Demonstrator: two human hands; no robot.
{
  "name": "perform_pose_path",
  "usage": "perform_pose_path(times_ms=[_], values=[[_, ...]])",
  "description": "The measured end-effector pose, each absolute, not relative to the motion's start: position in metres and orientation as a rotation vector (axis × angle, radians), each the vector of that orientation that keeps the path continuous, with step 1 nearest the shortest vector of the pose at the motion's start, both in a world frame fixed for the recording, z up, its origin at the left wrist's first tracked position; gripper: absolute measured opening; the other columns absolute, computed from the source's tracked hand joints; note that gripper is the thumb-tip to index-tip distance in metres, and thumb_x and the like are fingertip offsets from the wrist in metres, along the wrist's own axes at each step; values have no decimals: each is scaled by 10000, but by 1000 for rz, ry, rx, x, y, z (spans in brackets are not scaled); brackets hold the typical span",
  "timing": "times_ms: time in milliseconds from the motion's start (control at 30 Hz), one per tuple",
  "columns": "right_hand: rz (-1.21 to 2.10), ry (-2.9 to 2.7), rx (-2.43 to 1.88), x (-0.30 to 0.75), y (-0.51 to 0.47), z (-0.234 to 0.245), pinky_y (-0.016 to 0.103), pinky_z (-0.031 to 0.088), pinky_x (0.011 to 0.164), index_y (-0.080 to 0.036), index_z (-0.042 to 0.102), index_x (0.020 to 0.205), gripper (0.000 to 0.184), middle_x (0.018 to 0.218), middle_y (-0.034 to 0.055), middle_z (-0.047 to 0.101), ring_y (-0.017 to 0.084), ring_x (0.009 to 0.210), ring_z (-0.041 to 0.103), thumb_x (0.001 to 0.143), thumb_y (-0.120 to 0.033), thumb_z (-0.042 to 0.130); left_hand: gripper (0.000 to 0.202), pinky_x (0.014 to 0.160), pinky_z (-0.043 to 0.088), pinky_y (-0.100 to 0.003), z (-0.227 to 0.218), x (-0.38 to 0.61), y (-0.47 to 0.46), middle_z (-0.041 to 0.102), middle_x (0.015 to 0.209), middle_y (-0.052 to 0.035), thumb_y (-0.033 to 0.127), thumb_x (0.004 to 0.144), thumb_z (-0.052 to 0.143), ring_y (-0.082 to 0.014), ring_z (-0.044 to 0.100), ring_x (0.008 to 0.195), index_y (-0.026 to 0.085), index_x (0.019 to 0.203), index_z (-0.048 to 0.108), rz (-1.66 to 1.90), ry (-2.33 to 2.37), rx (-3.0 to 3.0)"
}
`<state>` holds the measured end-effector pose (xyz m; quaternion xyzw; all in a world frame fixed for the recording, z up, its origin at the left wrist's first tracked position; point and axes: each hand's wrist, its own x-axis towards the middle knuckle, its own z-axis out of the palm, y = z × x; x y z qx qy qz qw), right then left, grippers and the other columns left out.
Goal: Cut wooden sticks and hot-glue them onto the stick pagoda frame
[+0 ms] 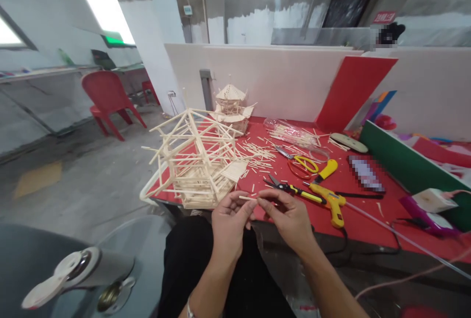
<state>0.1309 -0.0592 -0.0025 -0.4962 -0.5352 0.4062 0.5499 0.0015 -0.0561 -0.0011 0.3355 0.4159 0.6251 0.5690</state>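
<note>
Between my two hands, just over the table's front edge, is a short pale wooden stick [247,198]. My left hand [232,212] pinches it between thumb and fingers. The fingertips of my right hand [289,212] are pressed together at the stick's right end. Left of my hands stands a large open frame model of wooden sticks [198,156], with slanting roof poles and a slatted base. Behind it is a smaller stick pavilion [231,104] with a pointed roof. Loose cut sticks [259,153] lie scattered on the red tabletop [265,175].
To the right lie cutting pliers [294,190], yellow-handled scissors [300,158], a yellow-handled knife [327,170], a yellow glue gun [329,200] and a phone [366,173]. Bagged sticks [294,132] lie farther back. A flask [99,266] stands on a stool at lower left.
</note>
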Motion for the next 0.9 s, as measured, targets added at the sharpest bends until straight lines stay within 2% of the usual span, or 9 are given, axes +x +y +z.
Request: perform_pose_path(times_ms=[200, 333, 400, 467, 633, 733, 767, 833, 900], values=[[1153, -1039, -1045, 115, -59, -16, 223, 498, 550, -229, 705, 854, 167, 694, -25, 662, 95, 560, 572, 737, -340, 746, 177, 394, 374, -158, -2, -1, -61, 633, 617, -13, 263, 692, 776, -82, 534, 492, 140, 800, 711, 1490, 940, 765], [1177, -1106, -1080, 112, -59, -20, 239, 521, 591, -219, 699, 892, 195, 801, 10, 684, 125, 664, 605, 766, -366, 718, 96, 463, 447, -196, -8, -7, -63, 671, 718, -29, 254, 732, 739, -118, 594, 566, 179, 791, 730, 1604, 1069, 996], [1066, -1220, -1118, 111, -61, -17, 250, 533, 644, -213, 697, 928, 203, 900, 37, 682, 152, 780, 624, 801, -371, 679, 44, 550, 487, -216, -9, -10, -63, 679, 742, -28, 213, 751, 716, -134, 620, 632, 197, 787, 735, 1668, 1161, 1197], [905, -1334, -1151, 112, -64, -11, 246, 531, 661, -218, 684, 986, 215, 944, 47, 665, 162, 841, 623, 827, -360, 650, 86, 607, 498, -224, -11, -14, -63, 685, 758, -30, 159, 769, 686, -140, 630, 668, 209, 813, 742, 1717, 1231, 1423], [543, -1653, -1151, 106, -70, 5, 246, 519, 655, -246, 694, 987, 149, 892, 31, 689, 150, 797, 635, 860, -270, 621, 246, 715, 529, -267, -17, -22, -63, 708, 842, -70, 76, 778, 637, -175, 663, 764, 217, 944, 749, 1840, 1199, 1816], [360, -1618, -1144, 100, -70, 5, 250, 519, 682, -249, 700, 948, 123, 865, 12, 705, 136, 768, 646, 864, -218, 614, 255, 759, 530, -281, -17, -19, -67, 717, 909, -74, 102, 757, 680, -187, 670, 821, 235, 966, 742, 1902, 1235, 1665], [322, -1558, -1158, 98, -69, 3, 244, 517, 667, -248, 696, 953, 125, 857, 5, 706, 130, 744, 646, 856, -212, 625, 232, 736, 531, -273, -17, -18, -68, 716, 897, -68, 131, 749, 701, -182, 669, 801, 232, 955, 739, 1891, 1260, 1531], [296, -1436, -1168, 93, -64, -2, 235, 515, 643, -250, 688, 963, 136, 846, -6, 705, 119, 707, 641, 842, -207, 643, 142, 586, 507, -226, -15, -14, -69, 689, 751, -39, 218, 745, 728, -138, 632, 635, 201, 885, 723, 1780, 1260, 1174], [311, -1376, -1135, 87, -58, -6, 240, 516, 642, -251, 686, 962, 137, 837, -9, 702, 118, 705, 637, 840, -202, 646, 158, 406, 383, -176, -12, -12, -65, 588, 561, 14, 312, 742, 735, -79, 505, 443, 166, 778, 684, 1628, 1143, 804]])
